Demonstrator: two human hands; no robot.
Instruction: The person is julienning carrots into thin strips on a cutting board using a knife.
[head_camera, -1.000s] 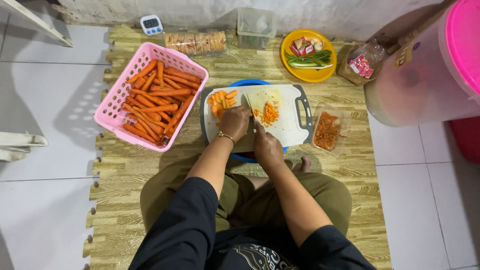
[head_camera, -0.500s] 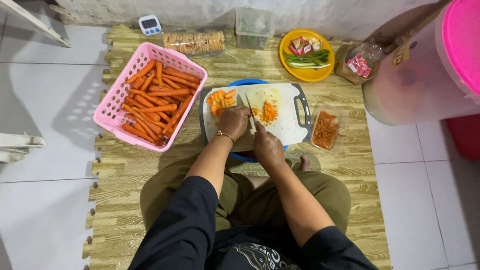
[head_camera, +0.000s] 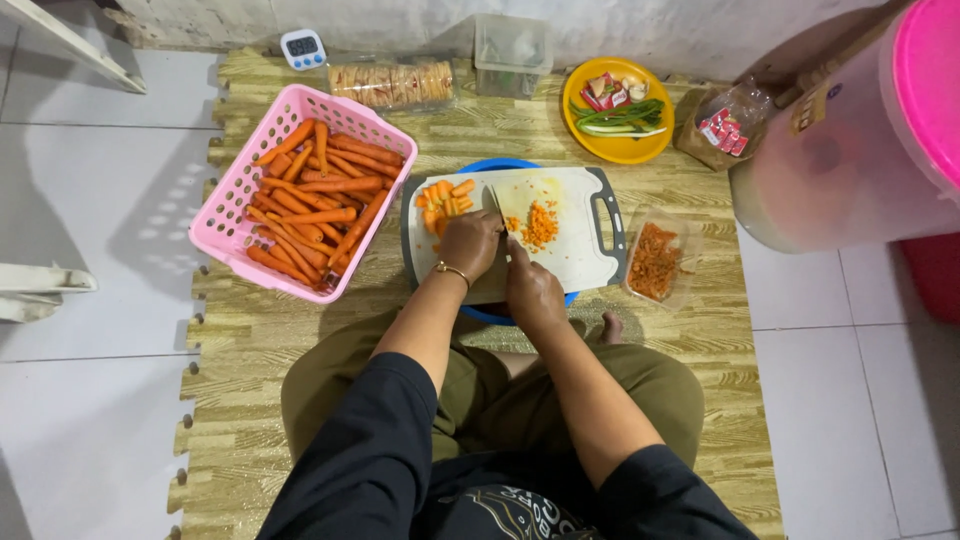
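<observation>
The right hand (head_camera: 533, 290) is closed around the handle of a knife (head_camera: 497, 212), whose blade points away from the person across the white cutting board (head_camera: 570, 262). The left hand (head_camera: 470, 243) sits just beside the blade with its fingers curled down onto the board — pressed on carrot pieces, it seems, though what lies under the fingers is hidden. A thin bracelet (head_camera: 452, 268) rings that wrist.

Ahead of the left hand lies a cluster of carrot chunks (head_camera: 444, 196); to the right of the blade sits a small heap of finely diced carrot (head_camera: 540, 225). The board rests on a blue round tray (head_camera: 500, 164), whose rim shows above and below it.

To the left, touching the board's edge, a pink basket (head_camera: 232, 190) is full of whole peeled carrots (head_camera: 315, 200). To the right, a clear container (head_camera: 655, 262) holds shredded carrot. Further off near the wall — a yellow plate (head_camera: 612, 149) with green vegetables, a small white timer (head_camera: 303, 47) and an empty clear tub (head_camera: 512, 43). Everything sits on a wood-patterned floor mat (head_camera: 250, 340).
</observation>
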